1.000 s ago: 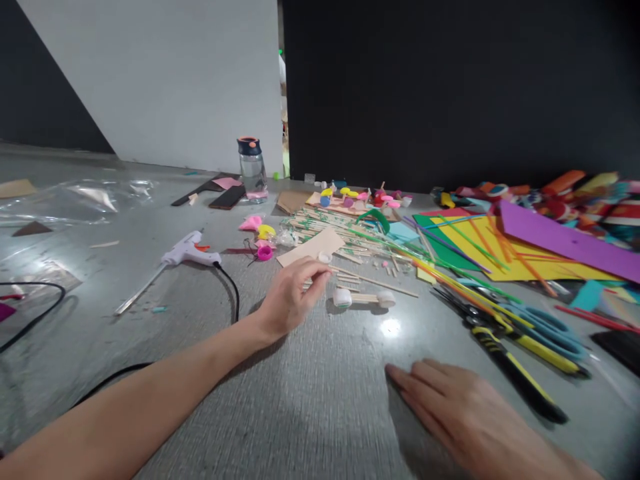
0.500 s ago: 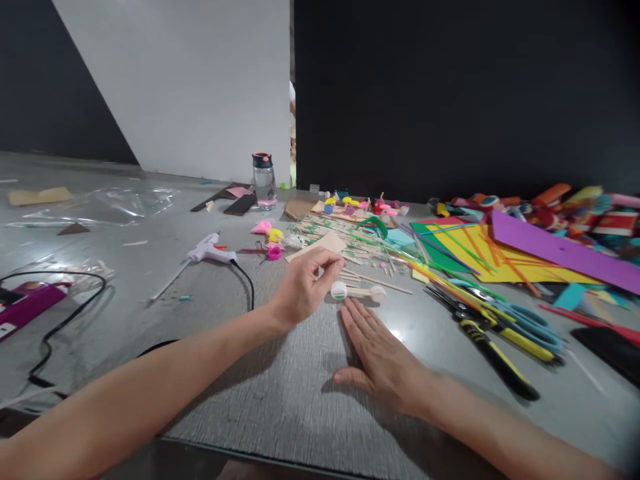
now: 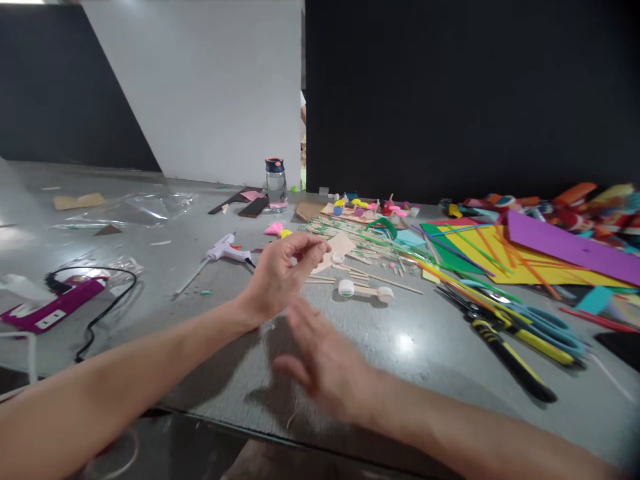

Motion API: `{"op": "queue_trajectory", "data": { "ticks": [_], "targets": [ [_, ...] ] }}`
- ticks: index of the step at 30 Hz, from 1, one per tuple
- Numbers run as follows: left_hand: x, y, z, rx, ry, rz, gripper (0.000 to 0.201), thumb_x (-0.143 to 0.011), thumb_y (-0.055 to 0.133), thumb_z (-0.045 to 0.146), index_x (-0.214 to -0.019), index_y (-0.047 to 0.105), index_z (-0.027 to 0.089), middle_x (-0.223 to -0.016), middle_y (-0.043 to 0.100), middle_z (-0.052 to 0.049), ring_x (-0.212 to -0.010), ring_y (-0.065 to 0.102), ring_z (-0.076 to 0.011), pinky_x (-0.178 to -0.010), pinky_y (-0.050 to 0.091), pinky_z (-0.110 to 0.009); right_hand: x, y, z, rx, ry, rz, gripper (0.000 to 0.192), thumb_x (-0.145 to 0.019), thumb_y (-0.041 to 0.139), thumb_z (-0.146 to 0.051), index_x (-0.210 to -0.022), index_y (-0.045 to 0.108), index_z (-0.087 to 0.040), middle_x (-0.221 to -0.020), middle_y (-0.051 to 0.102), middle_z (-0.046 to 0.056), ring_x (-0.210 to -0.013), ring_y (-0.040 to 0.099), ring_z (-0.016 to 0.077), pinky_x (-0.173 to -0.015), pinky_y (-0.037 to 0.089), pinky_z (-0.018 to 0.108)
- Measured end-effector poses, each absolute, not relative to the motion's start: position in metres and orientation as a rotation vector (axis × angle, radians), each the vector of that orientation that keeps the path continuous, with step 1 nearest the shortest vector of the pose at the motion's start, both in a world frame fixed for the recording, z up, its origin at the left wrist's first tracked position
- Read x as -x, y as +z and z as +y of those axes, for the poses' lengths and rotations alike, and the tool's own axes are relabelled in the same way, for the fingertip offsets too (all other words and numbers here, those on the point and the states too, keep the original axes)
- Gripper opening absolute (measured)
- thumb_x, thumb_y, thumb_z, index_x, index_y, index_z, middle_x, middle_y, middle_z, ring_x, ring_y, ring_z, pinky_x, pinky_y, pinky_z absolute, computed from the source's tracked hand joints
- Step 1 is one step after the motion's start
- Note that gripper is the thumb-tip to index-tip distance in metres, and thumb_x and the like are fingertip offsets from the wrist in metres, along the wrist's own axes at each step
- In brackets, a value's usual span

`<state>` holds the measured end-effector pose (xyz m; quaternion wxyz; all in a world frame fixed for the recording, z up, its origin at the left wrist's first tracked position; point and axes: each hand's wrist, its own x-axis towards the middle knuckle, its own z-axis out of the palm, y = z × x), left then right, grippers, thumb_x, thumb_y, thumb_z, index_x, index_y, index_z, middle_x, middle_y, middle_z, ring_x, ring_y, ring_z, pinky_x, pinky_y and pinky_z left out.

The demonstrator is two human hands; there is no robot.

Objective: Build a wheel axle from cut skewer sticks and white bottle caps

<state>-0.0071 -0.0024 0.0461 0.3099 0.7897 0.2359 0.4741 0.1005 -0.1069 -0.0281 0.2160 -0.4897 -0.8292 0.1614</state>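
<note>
My left hand (image 3: 286, 275) hovers over the grey table, thumb and fingertips pinched together. Whatever lies in that pinch, if anything, is hidden. Just below it, my right hand (image 3: 327, 360) is spread with its fingers stretched, slightly blurred and holding nothing. To the right of both hands lies a wooden stick piece (image 3: 367, 291) with a round white cap-like part at each end. Behind my left fingertips rests a beige card (image 3: 341, 244). Several thin wooden sticks (image 3: 385, 279) lie between the card and the white-ended piece.
A white glue gun (image 3: 227, 249) lies left of my hands, near a purple power strip (image 3: 63, 307). Pliers (image 3: 505, 350) and blue-handled scissors (image 3: 545, 325) lie at right, before coloured sheets (image 3: 465, 257). A water bottle (image 3: 276, 187) stands at the back.
Both hands have moved left, away from the white-ended stick piece, which stays on the table. My right hand has slid in below my left wrist. The view has shifted a little left.
</note>
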Motion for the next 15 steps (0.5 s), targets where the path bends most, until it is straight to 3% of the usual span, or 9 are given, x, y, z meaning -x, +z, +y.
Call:
{"op": "queue_trajectory", "data": {
  "ticks": [2,3,4,6,8,9,12,15],
  "targets": [
    [0.017,0.049,0.0,-2.082,1.266,0.646,0.016,-0.094,0.059,0.027,-0.089,0.071,0.018,-0.08,0.068,-0.001,-0.073,0.06,-0.0137,-0.071,0.05,-0.028,-0.109,-0.039,-0.102,1.554,0.416,-2.189,0.085,-0.101,0.051,-0.052,-0.152,0.026,0.012,-0.159,0.013,0.036,-0.15,0.007,0.046,-0.119,0.016,0.068],
    [0.019,0.049,0.002,-2.075,1.274,0.654,0.016,-0.095,0.059,0.027,-0.089,0.071,0.018,-0.079,0.068,-0.001,-0.073,0.06,-0.0139,-0.07,0.05,-0.028,-0.112,-0.041,-0.102,1.551,0.43,-2.204,0.089,-0.1,0.053,-0.054,-0.151,0.026,0.013,-0.158,0.013,0.038,-0.149,0.007,0.0486,-0.118,0.016,0.071],
    [0.02,0.048,0.003,-2.069,1.281,0.659,0.017,-0.095,0.058,0.027,-0.089,0.071,0.018,-0.078,0.067,-0.001,-0.073,0.06,-0.014,-0.069,0.05,-0.028,-0.113,-0.041,-0.104,1.49,0.458,-2.256,0.086,-0.099,0.054,-0.056,-0.152,0.031,0.008,-0.159,0.02,0.033,-0.149,0.014,0.0456,-0.12,0.02,0.066],
    [0.017,0.045,0.004,-2.069,1.278,0.656,0.018,-0.095,0.058,0.027,-0.088,0.071,0.018,-0.078,0.067,-0.001,-0.073,0.06,-0.014,-0.068,0.05,-0.028,-0.112,-0.036,-0.109,1.299,0.522,-2.384,0.071,-0.099,0.052,-0.06,-0.151,0.044,-0.012,-0.157,0.04,0.014,-0.147,0.034,0.0283,-0.122,0.032,0.042],
    [0.011,0.041,0.004,-2.08,1.257,0.643,0.018,-0.095,0.058,0.028,-0.087,0.071,0.018,-0.079,0.068,-0.001,-0.073,0.061,-0.0139,-0.068,0.05,-0.027,-0.111,-0.031,-0.109,1.225,0.534,-2.414,0.058,-0.103,0.045,-0.057,-0.15,0.047,-0.022,-0.153,0.047,0.003,-0.143,0.041,0.0159,-0.119,0.035,0.027],
    [0.008,0.04,0.004,-2.086,1.245,0.637,0.018,-0.094,0.058,0.028,-0.087,0.071,0.018,-0.079,0.069,-0.001,-0.073,0.062,-0.0139,-0.068,0.05,-0.027,-0.112,-0.031,-0.105,1.285,0.508,-2.377,0.06,-0.104,0.042,-0.054,-0.152,0.044,-0.016,-0.156,0.043,0.007,-0.146,0.036,0.0182,-0.121,0.032,0.03],
    [0.001,0.038,0.003,-2.094,1.219,0.636,0.017,-0.094,0.059,0.028,-0.087,0.072,0.018,-0.08,0.071,-0.002,-0.073,0.063,-0.0138,-0.068,0.051,-0.026,-0.117,-0.039,-0.084,1.576,0.405,-2.202,0.08,-0.103,0.045,-0.051,-0.152,0.029,0.01,-0.16,0.019,0.032,-0.151,0.014,0.0393,-0.124,0.019,0.056],
    [-0.001,0.037,0.002,-2.104,1.201,0.643,0.018,-0.094,0.058,0.027,-0.087,0.072,0.018,-0.08,0.072,-0.002,-0.073,0.064,-0.0141,-0.066,0.051,-0.026,-0.117,-0.042,-0.077,1.627,0.382,-2.188,0.085,-0.101,0.052,-0.052,-0.152,0.027,0.012,-0.158,0.016,0.037,-0.15,0.011,0.0459,-0.121,0.015,0.064]
  ]
}}
